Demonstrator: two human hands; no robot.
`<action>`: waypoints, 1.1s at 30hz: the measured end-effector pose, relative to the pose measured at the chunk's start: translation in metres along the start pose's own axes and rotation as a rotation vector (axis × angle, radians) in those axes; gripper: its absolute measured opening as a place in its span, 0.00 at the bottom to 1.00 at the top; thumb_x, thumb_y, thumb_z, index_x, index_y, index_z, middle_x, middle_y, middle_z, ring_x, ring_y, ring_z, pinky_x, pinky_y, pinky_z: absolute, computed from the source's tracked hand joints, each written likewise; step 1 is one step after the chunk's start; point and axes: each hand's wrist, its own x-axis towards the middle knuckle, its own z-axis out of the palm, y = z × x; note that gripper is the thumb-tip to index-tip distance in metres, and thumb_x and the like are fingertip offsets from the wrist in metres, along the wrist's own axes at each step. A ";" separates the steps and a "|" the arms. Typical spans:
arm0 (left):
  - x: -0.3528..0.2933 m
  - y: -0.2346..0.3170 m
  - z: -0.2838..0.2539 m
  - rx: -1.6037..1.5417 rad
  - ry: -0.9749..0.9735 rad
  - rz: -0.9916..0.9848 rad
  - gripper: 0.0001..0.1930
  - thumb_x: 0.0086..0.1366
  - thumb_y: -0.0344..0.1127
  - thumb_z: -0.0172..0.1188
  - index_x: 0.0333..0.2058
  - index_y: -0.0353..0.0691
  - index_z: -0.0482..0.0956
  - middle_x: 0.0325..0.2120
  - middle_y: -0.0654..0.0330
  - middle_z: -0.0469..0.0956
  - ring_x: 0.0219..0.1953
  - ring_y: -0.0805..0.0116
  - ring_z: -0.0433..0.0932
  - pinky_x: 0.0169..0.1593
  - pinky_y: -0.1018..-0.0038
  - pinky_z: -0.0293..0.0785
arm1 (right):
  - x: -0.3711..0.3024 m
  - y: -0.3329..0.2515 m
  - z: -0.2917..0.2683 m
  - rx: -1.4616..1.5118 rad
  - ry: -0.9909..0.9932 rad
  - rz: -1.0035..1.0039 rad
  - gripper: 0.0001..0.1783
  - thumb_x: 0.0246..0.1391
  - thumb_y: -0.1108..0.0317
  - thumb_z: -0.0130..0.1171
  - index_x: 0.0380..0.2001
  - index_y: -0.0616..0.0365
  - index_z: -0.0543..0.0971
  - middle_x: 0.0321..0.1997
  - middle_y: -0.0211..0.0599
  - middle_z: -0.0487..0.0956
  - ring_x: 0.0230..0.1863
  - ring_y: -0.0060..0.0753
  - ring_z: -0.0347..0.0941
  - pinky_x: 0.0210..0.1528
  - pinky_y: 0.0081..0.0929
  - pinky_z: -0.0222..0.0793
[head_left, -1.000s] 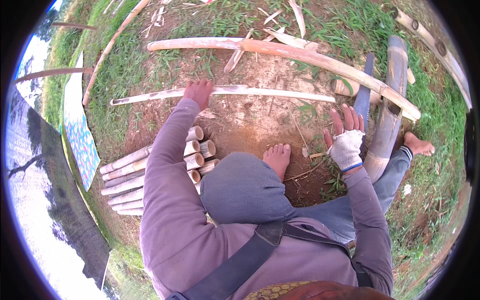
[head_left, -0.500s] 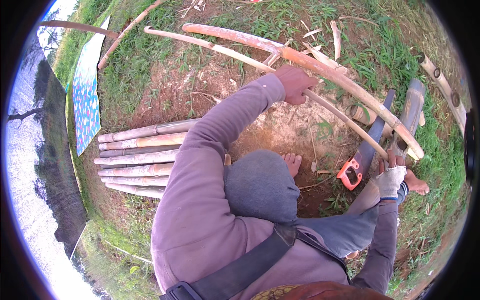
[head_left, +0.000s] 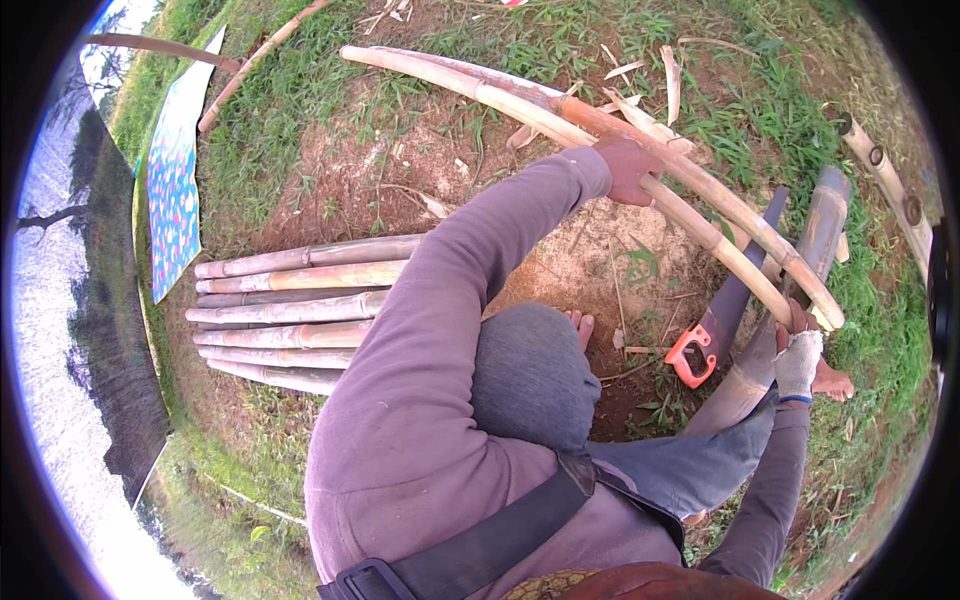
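Clasping a pale bamboo pole past its middle with the left grip and pinching its near end in the gloved right grip, holding it slantwise across the far right edge of the bare ground, alongside a reddish pole and over an orange-handled saw.

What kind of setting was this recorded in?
It looks like an outdoor, makeshift bamboo-working spot: patchy grass and bare soil underfoot, a row of cut bamboo poles lying on the ground, and a handsaw with an orange handle nearby.
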 end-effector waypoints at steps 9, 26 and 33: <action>0.036 0.022 0.008 0.006 0.075 0.081 0.23 0.59 0.52 0.74 0.48 0.48 0.84 0.40 0.50 0.88 0.46 0.43 0.86 0.51 0.51 0.81 | -0.004 0.027 -0.020 -0.033 -0.054 0.133 0.33 0.55 0.70 0.71 0.66 0.50 0.80 0.56 0.54 0.82 0.55 0.65 0.79 0.57 0.57 0.75; 0.092 0.029 0.035 0.535 0.082 -0.105 0.42 0.54 0.46 0.82 0.64 0.48 0.69 0.53 0.52 0.81 0.57 0.46 0.81 0.61 0.51 0.74 | 0.026 -0.008 -0.006 -0.222 0.435 0.239 0.24 0.62 0.56 0.64 0.60 0.48 0.83 0.61 0.47 0.79 0.60 0.52 0.77 0.69 0.56 0.66; 0.093 0.042 0.030 0.580 0.037 -0.145 0.31 0.56 0.43 0.81 0.51 0.46 0.70 0.48 0.52 0.81 0.52 0.44 0.83 0.54 0.50 0.79 | -0.106 -0.151 0.066 0.036 -0.641 0.424 0.19 0.53 0.59 0.72 0.46 0.56 0.88 0.47 0.43 0.88 0.51 0.48 0.87 0.49 0.51 0.79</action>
